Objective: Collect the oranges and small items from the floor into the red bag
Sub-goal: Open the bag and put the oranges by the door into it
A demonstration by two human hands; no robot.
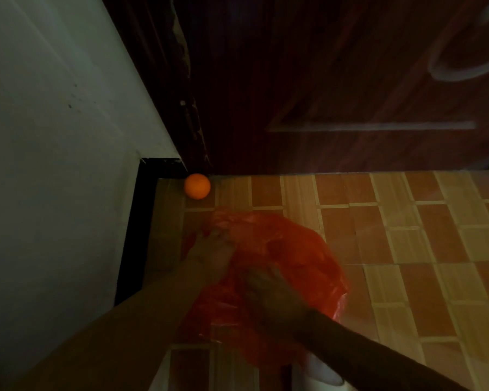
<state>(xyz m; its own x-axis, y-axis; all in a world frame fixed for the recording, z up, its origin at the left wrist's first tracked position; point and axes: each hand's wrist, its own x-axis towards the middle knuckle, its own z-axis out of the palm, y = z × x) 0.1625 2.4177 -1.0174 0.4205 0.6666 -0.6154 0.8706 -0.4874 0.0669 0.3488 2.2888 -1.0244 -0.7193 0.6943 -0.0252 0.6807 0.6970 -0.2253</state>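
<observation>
Fingers (pixel 218 238) of both hands grip the red bag (pixel 294 249) mid-frame; next, reach the orange (pixel 197 186) in the corner above.

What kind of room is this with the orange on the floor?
Probably a dim corner inside a home, by a doorway. A dark wooden door meets a pale wall, and the floor is orange-brown tile, where the orange sits.
</observation>
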